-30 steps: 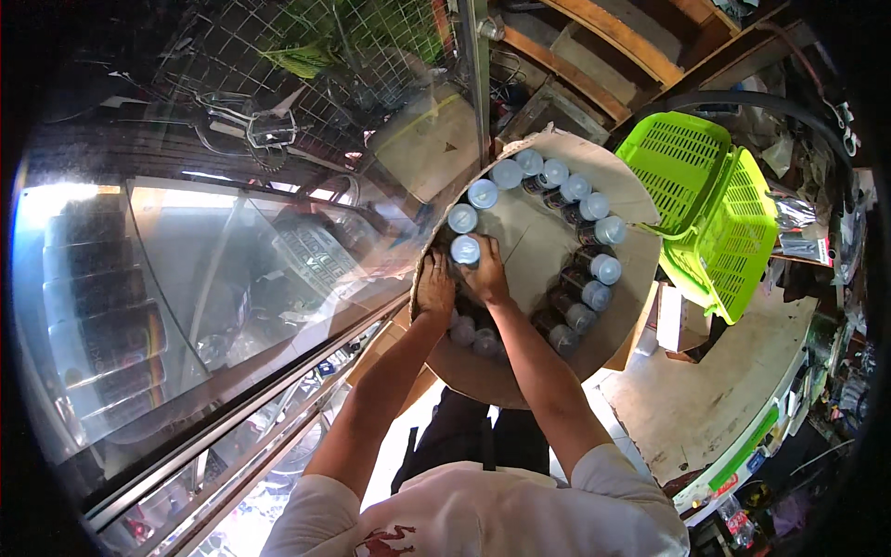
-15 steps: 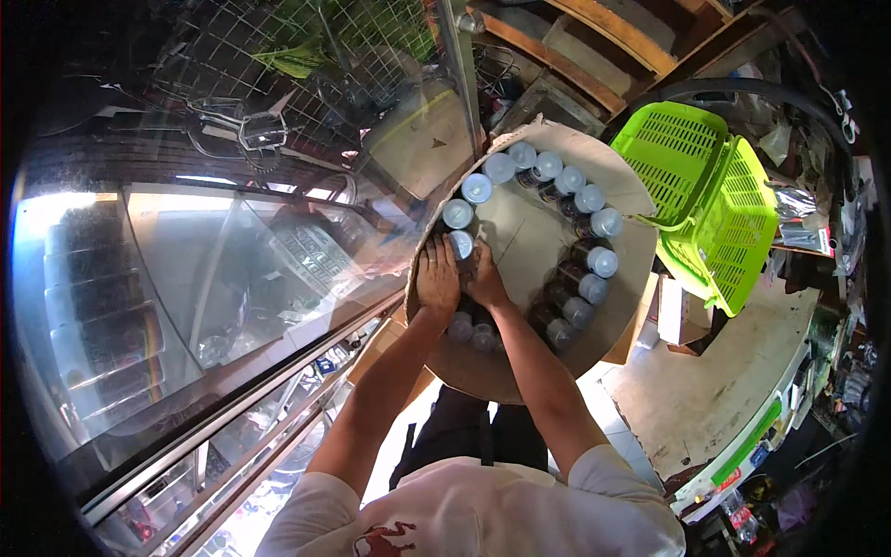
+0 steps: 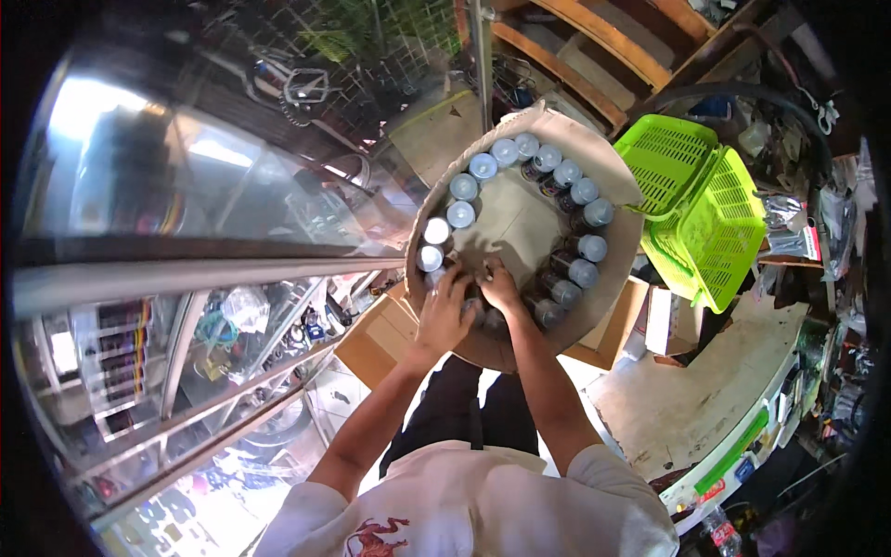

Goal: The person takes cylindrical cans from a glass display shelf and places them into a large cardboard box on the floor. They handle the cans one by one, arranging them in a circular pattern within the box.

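Since half a second ago, both hands are off the pale-capped can [image 3: 460, 214] they were closed around on the left; it now stands uncovered, slightly inside the ring. Hands have moved down toward the wearer's body, to the near-left stretch. I also see two more caps on the outer left [image 3: 429, 257] that the left hand was covering.

Left hand [image 3: 444, 314]: fingers loosely spread, partway extended, over the near-left cans; can't tell if it has hold of one. Right hand [image 3: 502, 286]: fingers half curled, on the inner side of that stretch, grip hidden from me. Cans sit in a loop round the cardboard tray [image 3: 515, 218], middle bare; right-hand row [image 3: 585, 272] looks unmoved.

My read: handling of that left can is done, attention is on the near-left cans. Green basket [image 3: 715, 232] off right, untouched.
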Motion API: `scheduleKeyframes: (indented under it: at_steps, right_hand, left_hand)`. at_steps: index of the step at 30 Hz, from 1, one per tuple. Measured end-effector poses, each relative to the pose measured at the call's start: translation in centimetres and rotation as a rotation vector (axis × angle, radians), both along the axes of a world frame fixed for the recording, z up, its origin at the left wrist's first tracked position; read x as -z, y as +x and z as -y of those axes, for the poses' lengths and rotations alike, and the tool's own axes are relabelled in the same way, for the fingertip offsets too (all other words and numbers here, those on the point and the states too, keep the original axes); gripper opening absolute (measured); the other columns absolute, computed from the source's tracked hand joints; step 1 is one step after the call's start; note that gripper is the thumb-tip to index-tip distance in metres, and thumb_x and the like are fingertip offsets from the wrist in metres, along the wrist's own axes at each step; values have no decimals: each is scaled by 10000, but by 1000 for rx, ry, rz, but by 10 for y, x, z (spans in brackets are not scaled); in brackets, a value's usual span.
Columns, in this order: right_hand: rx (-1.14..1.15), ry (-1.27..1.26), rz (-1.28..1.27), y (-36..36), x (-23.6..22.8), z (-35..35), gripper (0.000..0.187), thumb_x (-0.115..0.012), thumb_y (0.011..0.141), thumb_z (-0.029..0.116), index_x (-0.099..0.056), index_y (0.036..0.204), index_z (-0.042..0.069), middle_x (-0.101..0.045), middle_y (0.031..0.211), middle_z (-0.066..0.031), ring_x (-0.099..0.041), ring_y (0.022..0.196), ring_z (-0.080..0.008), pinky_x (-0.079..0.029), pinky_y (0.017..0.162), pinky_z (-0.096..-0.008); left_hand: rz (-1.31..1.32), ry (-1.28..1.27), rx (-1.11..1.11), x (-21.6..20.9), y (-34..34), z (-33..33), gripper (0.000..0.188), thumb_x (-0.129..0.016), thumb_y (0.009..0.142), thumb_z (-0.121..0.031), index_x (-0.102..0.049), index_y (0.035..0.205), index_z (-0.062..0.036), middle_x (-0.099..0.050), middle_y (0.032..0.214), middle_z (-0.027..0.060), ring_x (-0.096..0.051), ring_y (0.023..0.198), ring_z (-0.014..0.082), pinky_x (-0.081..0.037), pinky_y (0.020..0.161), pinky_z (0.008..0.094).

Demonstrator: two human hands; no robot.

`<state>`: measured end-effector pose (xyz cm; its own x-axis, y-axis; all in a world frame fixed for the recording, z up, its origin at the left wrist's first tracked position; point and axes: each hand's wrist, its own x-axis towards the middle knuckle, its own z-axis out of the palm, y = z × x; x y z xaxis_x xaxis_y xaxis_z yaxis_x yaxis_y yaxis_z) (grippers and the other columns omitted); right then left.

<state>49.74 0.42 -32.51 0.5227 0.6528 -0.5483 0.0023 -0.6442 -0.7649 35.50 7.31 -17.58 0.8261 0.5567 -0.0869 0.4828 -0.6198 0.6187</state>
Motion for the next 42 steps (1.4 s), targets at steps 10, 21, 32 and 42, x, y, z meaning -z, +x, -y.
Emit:
scheduleKeyframes:
  at_steps: [10, 21, 32, 42]
  right_hand:
    - [-167, 334, -75, -82, -142, 138, 584, -716, 960, 293, -497, 1399, -25, -642, 1286, -243, -662, 1166, -315, -536, 980, -402]
    - [-686, 426, -63, -208, -262, 186, 504, -701, 969, 256, -511, 1372, 20, -660, 1244, -213, -677, 1136, -324, -533, 965, -416]
    - [-1088, 778, -143, -446, -384, 37, 541, -725, 961, 241, -514, 1385, -22, -649, 1282, -198, -672, 1160, -282, -532, 962, -365]
    - [-772, 1177, 1237, -688, -558, -188, 721, -758, 867, 336, -476, 1375, -92, -503, 1389, -308, -469, 1332, -449, -468, 1038, -497]
  left_hand:
    - [217, -137, -368, -99, -133, 144, 406, -741, 922, -191, -610, 1266, -21, -553, 1399, 198, -584, 1255, 375, -520, 997, 433]
    - [355, -55, -598, -186, -275, 203, 435, -733, 926, -222, -611, 1299, -32, -600, 1348, 193, -564, 1270, 376, -443, 1099, 439]
    - [432, 8, -931, -235, -503, 188, 441, -729, 923, -215, -613, 1310, -37, -656, 1246, 179, -663, 1138, 298, -524, 946, 395]
    - [380, 87, -1174, -276, -718, 168, 419, -726, 929, -233, -633, 1270, -8, -681, 1179, 195, -675, 1108, 341, -515, 954, 417]
